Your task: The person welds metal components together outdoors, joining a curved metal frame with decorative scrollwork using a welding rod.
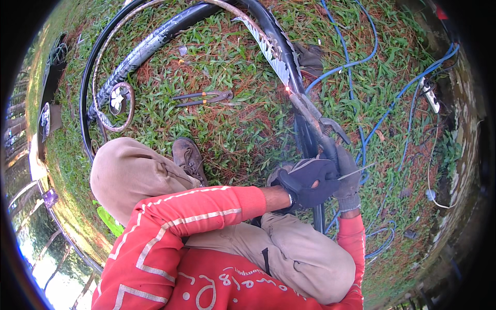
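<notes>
While green grass (222,124) spreads under everything, a curved metal frame (283,44) lies on it ahead of the person, its black tube running down beneath both hands. It looks heavy, stiff and awkward to shift; a firm two-handed hold on smooth black tube, well away from the glow, would suit it best, though the coating may be slippery. Blue hoses (337,70) loop over the ground to the right. A rusty metal tool (313,123) reaches forward from the hands along the tube; it seems rigid and fairly light, best held at its near end, since the far one is probably hot. Beside the tube sits a silver leaf (268,56) with a jagged edge, likely thin, sharp and easily bent. The right hand (348,173), in a grey glove, is wrapped around the tool's near end; the left hand (310,183), in a dark glove, curls just beside it, though whether it grips anything I cannot tell. Smaller still, pincers (219,96) lie on the grass, a thin rod (357,171) pokes out by the left fingertips, and an orange glow (287,89) burns at the leaf's lower tip
</notes>
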`<state>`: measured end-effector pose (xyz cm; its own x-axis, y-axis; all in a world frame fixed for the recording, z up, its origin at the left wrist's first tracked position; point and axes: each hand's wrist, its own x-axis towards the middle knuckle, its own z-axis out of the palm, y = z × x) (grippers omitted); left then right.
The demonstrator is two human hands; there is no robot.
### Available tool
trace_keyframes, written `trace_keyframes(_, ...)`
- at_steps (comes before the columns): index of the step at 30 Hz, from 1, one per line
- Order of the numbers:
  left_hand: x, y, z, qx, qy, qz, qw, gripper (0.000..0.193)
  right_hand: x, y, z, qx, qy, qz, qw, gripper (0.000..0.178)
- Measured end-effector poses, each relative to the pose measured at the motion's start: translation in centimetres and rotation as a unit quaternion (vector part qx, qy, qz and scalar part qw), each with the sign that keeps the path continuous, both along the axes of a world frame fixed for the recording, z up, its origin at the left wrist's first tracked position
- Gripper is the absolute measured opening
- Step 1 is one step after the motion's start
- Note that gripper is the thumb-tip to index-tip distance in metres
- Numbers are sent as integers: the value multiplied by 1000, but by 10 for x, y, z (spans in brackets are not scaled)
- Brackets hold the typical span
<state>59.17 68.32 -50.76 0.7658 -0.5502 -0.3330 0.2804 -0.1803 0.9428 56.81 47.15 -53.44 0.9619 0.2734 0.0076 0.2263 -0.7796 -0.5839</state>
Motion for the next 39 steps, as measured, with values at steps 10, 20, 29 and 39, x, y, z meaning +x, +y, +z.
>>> trace_keyframes(10, 10, 7, 9, 18, 29, -45, 998, 27, 1, 0, -6, -21, -19, 1, 1000, 77)
trace_keyframes(20, 2, 2, -3, -17, -4, 22, 1000, 26, 10, 15, 9, -12, 30, -13, 999, 73)
trace_keyframes(29, 8, 4, 2, 16, -22, -4, 1000, 24, 7, 5, -2, -39, -14, 6, 999, 73)
trace_keyframes(39, 19, 5, 29, -68, 28, 14, 997, 21, 5, 17, 23, 208, 50, -146, 966, 62)
